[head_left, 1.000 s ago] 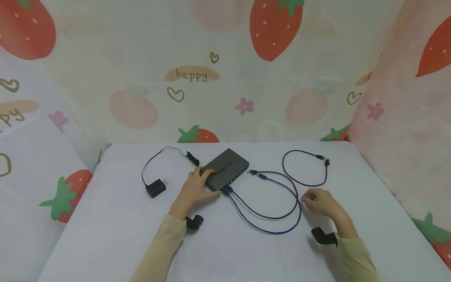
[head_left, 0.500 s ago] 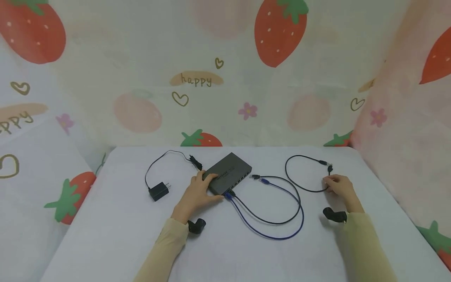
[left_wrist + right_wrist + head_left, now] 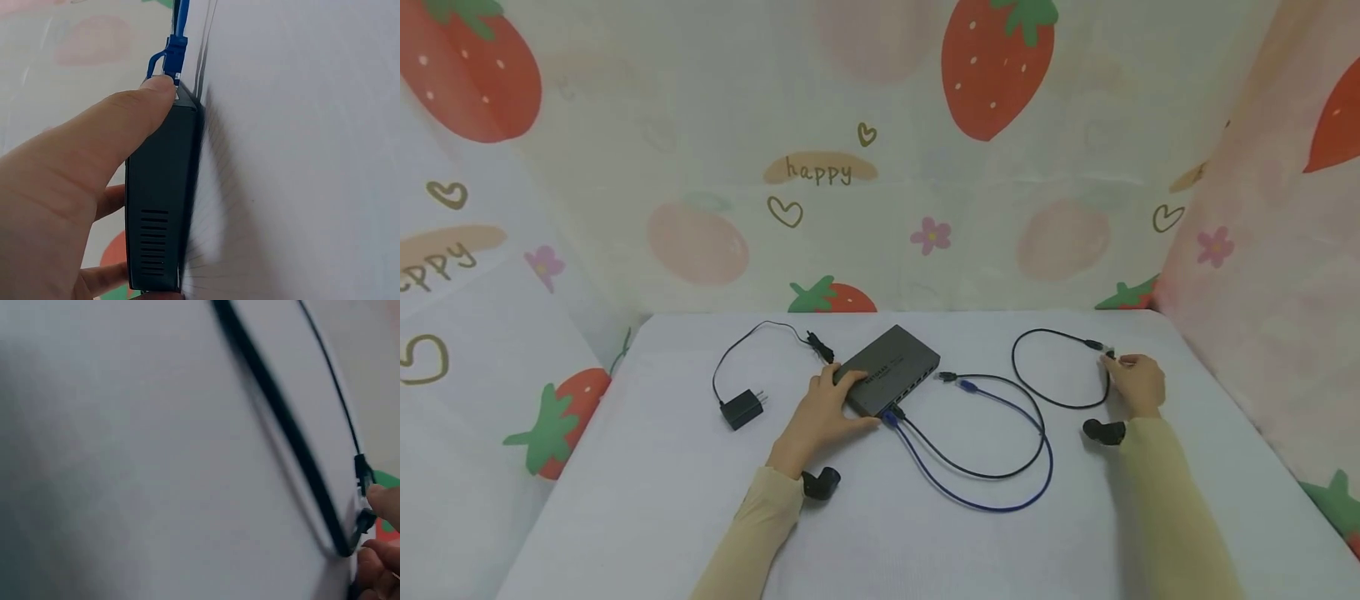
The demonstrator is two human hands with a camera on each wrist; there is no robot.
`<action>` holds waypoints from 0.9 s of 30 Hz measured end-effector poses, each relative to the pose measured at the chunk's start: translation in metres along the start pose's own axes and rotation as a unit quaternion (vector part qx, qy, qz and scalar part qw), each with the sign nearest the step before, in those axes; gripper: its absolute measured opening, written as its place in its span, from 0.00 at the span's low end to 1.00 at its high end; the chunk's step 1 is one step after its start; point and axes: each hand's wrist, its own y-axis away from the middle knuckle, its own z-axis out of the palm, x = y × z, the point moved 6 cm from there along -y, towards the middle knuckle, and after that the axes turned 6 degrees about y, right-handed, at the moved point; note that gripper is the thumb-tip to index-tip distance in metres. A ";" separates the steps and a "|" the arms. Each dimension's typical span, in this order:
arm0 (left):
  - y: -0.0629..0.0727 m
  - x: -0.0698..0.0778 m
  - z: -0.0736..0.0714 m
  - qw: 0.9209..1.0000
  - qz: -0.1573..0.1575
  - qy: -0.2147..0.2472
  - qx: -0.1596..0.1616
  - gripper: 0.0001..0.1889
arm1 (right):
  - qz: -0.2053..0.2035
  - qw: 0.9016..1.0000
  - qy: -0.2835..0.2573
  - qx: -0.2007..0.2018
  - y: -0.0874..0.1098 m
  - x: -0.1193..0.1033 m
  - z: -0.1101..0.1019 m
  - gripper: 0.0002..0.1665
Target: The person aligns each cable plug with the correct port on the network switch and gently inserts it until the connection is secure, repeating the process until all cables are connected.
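A dark grey network switch (image 3: 891, 367) lies on the table, a row of ports along its right side. My left hand (image 3: 820, 412) grips its left end, thumb at the near corner beside the plugged-in blue network cable (image 3: 992, 508), fingers at the far edge. The left wrist view shows the thumb (image 3: 134, 106) by the blue plug (image 3: 175, 53) and the vented end of the switch. A black network cable (image 3: 985, 475) is plugged in next to the blue one. At the far right, my right hand (image 3: 1138, 383) pinches a looped black network cable (image 3: 1017, 354) at its plug ends.
A black power adapter (image 3: 742, 409) with a thin cord lies left of the switch. The free plugs of the black (image 3: 947, 377) and blue (image 3: 967, 387) cables lie right of the ports. A strawberry-printed cloth (image 3: 842, 100) hangs behind the white table (image 3: 970, 558).
My right hand has moved rightward and away from me, from beside the cable loops to the plug ends of the looped black cable. The left hand keeps its grip on the switch.
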 end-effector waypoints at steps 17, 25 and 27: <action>-0.003 -0.005 0.004 1.000 0.008 -0.005 0.000 0.42 | 0.050 0.962 -0.269 0.018 -0.007 -0.001 -0.007 0.27; -0.003 -0.005 0.004 1.000 0.008 -0.002 -0.001 0.42 | -0.014 0.928 -0.371 -0.033 0.012 -0.050 -0.035 0.34; -0.003 -0.005 0.004 1.000 0.005 0.001 -0.001 0.42 | -0.054 0.919 -0.386 -0.064 0.020 -0.066 -0.037 0.30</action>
